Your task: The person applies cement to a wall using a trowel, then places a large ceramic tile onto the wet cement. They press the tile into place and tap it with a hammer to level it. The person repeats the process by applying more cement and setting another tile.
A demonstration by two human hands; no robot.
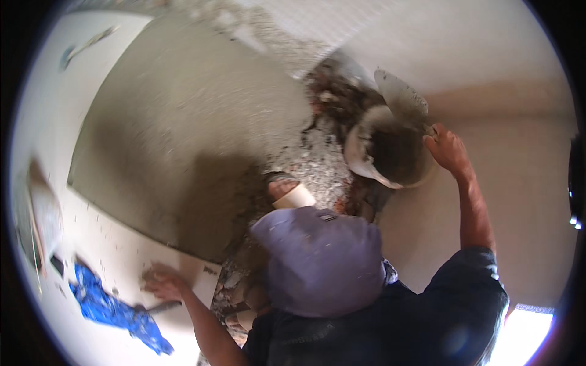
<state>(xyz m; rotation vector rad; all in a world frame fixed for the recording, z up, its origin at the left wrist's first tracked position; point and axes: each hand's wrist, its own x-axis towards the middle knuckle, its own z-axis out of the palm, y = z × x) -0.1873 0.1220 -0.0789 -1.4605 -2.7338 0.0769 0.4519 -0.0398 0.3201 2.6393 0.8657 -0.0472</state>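
Note:
My right hand (450,149) is closed around the handle of a trowel. The trowel's pale, mortar-smeared blade (400,96) rises above the rim of a whitish bucket (360,155). Dark grey material, apparently mortar, lies inside the bucket. To the left, my left hand (163,283) is spread over a white surface (122,238), somewhat blurred. Whether it touches that surface I cannot tell. A dark, thin object (163,307) shows just below its fingers, beside a crumpled blue plastic sheet or bag (113,305).
A broad grey mortar-like area (201,91) borders the white surface. Rubble (332,91) lies between it and the bucket. A sandalled foot (282,186) stands by the rubble, with purple-grey cloth (326,262) below it. A brush-like tool (88,46) is at the upper left.

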